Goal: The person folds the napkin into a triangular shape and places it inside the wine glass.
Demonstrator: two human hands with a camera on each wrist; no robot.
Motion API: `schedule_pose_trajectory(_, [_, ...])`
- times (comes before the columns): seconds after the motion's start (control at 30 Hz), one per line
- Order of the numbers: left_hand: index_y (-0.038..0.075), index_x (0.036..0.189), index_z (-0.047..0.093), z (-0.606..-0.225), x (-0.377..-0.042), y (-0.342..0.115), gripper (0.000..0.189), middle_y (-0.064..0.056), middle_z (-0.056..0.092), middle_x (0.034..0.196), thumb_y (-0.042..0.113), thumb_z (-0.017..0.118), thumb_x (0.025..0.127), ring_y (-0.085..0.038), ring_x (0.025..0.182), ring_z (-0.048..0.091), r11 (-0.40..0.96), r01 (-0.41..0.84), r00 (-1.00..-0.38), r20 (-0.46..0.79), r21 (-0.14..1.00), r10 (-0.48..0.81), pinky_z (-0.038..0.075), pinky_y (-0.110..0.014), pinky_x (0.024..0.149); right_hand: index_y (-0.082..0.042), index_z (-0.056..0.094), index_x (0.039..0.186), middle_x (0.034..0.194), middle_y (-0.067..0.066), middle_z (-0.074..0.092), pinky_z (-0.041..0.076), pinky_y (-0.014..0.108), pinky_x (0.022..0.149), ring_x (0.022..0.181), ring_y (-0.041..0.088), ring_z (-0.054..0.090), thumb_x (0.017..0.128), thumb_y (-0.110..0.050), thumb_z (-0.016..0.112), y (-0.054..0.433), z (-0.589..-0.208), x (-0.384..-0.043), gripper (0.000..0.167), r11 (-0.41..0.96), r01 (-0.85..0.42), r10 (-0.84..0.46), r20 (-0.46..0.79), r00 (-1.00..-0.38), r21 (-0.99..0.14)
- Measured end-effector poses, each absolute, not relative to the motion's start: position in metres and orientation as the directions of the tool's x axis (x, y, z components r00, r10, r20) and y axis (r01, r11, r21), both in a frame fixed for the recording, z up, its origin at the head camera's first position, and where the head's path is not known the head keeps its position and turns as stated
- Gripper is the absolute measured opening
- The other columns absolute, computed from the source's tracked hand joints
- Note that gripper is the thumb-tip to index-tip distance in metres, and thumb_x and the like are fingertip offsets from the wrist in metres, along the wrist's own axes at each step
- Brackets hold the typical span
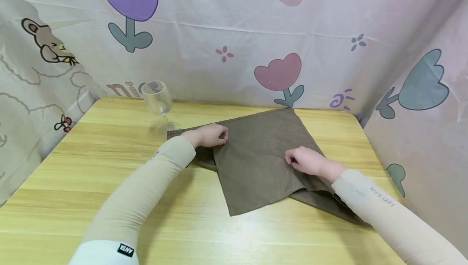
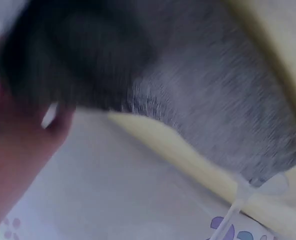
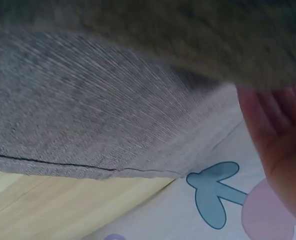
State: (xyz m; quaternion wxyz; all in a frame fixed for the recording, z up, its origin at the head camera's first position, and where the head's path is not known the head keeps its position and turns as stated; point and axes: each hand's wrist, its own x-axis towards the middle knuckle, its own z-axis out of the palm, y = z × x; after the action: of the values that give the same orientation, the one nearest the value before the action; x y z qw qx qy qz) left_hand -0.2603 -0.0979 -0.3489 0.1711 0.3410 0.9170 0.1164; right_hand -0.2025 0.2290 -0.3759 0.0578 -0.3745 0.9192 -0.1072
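Observation:
A brown cloth (image 1: 256,155) with stitched hems lies partly folded over itself on the wooden table. My left hand (image 1: 210,135) grips it near the left edge of its upper layer, fingers curled. Farther right, my right hand (image 1: 305,160) pinches the cloth with bent fingers. In the left wrist view the cloth (image 2: 223,95) looks grey and blurred, with the left hand (image 2: 23,140) at the left side. The right wrist view has the cloth (image 3: 88,105) filling the upper part beside the right hand (image 3: 283,135). The exact fingertip contact is partly hidden.
A clear stemmed wine glass (image 1: 159,100) stands upright at the back left, close to the cloth's left corner. The wooden table (image 1: 66,167) ends at a printed curtain (image 1: 204,33) behind, with more curtain along both sides.

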Motion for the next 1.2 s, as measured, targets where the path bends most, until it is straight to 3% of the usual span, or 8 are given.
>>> schedule_pose_trajectory(0.13, [0.013, 0.08, 0.055, -0.362, -0.258, -0.096, 0.014, -0.003, 0.052, 0.085, 0.002, 0.055, 0.089, -0.02, 0.082, 0.049, 0.77, 0.614, -0.745, -0.194, 0.176, 0.639, 0.04, -0.037, 0.075, -0.011, 0.063, 0.074, 0.084, 0.004, 0.061, 0.05, 0.032, 0.069, 0.083, 0.021, 0.061, 0.076, 0.009, 0.061, 0.227, -0.379, -0.199, 0.02, 0.692, -0.714, -0.718, 0.002, -0.697, -0.108])
schedule_pose_trajectory(0.3, [0.014, 0.098, 0.063, -0.36, -0.257, -0.101, 0.036, -0.007, 0.054, 0.115, -0.014, 0.048, 0.081, -0.024, 0.11, 0.051, 0.773, 0.61, -0.692, -0.358, 0.176, 0.627, 0.042, -0.043, 0.091, -0.004, 0.069, 0.093, 0.091, 0.005, 0.067, 0.052, 0.034, 0.076, 0.085, 0.019, 0.064, 0.079, -0.007, 0.064, 0.223, -0.368, -0.194, 0.015, 0.713, -0.673, -0.701, -0.171, -0.693, -0.194])
schedule_pose_trajectory(0.47, [0.014, 0.113, 0.057, -0.357, -0.257, -0.105, 0.047, -0.008, 0.05, 0.125, -0.017, 0.047, 0.08, -0.025, 0.12, 0.048, 0.752, 0.634, -0.65, -0.405, 0.177, 0.643, 0.041, -0.047, 0.095, -0.006, 0.056, 0.122, 0.109, 0.009, 0.059, 0.047, 0.04, 0.086, 0.1, 0.025, 0.058, 0.07, -0.039, 0.078, 0.217, -0.356, -0.187, 0.066, 0.788, -0.581, -0.608, -0.412, -0.679, -0.204])
schedule_pose_trajectory(0.53, [0.014, 0.111, 0.057, -0.358, -0.257, -0.104, 0.043, -0.007, 0.051, 0.12, -0.015, 0.05, 0.081, -0.023, 0.114, 0.051, 0.74, 0.653, -0.649, -0.386, 0.159, 0.656, 0.043, -0.046, 0.09, -0.008, 0.052, 0.125, 0.109, 0.009, 0.054, 0.047, 0.041, 0.085, 0.099, 0.026, 0.056, 0.067, -0.039, 0.081, 0.214, -0.355, -0.183, 0.072, 0.795, -0.583, -0.587, -0.449, -0.673, -0.166])
schedule_pose_trajectory(0.7, [0.012, 0.105, 0.059, -0.358, -0.257, -0.104, 0.038, -0.006, 0.054, 0.112, -0.016, 0.053, 0.079, -0.02, 0.099, 0.052, 0.732, 0.66, -0.658, -0.343, 0.168, 0.671, 0.044, -0.037, 0.083, -0.007, 0.057, 0.113, 0.094, 0.006, 0.054, 0.049, 0.038, 0.073, 0.079, 0.019, 0.055, 0.073, -0.019, 0.074, 0.209, -0.357, -0.178, 0.045, 0.765, -0.634, -0.623, -0.372, -0.688, -0.111])
schedule_pose_trajectory(0.83, [0.011, 0.107, 0.058, -0.359, -0.256, -0.107, 0.044, -0.006, 0.052, 0.117, -0.02, 0.048, 0.078, -0.021, 0.105, 0.051, 0.743, 0.642, -0.659, -0.361, 0.187, 0.66, 0.042, -0.037, 0.087, -0.005, 0.066, 0.104, 0.093, 0.009, 0.064, 0.051, 0.04, 0.077, 0.084, 0.024, 0.063, 0.081, -0.006, 0.058, 0.21, -0.357, -0.181, 0.024, 0.744, -0.653, -0.662, -0.294, -0.689, -0.142])
schedule_pose_trajectory(0.97, [0.011, 0.108, 0.056, -0.363, -0.256, -0.11, 0.044, -0.006, 0.051, 0.119, -0.02, 0.048, 0.078, -0.023, 0.11, 0.05, 0.733, 0.652, -0.656, -0.341, 0.191, 0.673, 0.043, -0.04, 0.087, 0.0, 0.068, 0.105, 0.103, 0.013, 0.069, 0.05, 0.042, 0.085, 0.098, 0.028, 0.065, 0.087, -0.003, 0.049, 0.217, -0.356, -0.189, 0.026, 0.747, -0.626, -0.664, -0.27, -0.697, -0.222])
schedule_pose_trajectory(1.2, [0.008, 0.106, 0.059, -0.365, -0.259, -0.113, 0.042, -0.008, 0.053, 0.116, -0.019, 0.054, 0.075, -0.023, 0.106, 0.052, 0.694, 0.68, -0.633, -0.288, 0.236, 0.718, 0.043, -0.036, 0.089, 0.008, 0.063, 0.11, 0.108, 0.021, 0.066, 0.047, 0.046, 0.089, 0.103, 0.034, 0.062, 0.09, -0.005, 0.046, 0.235, -0.358, -0.203, 0.029, 0.763, -0.536, -0.631, -0.234, -0.74, -0.362])
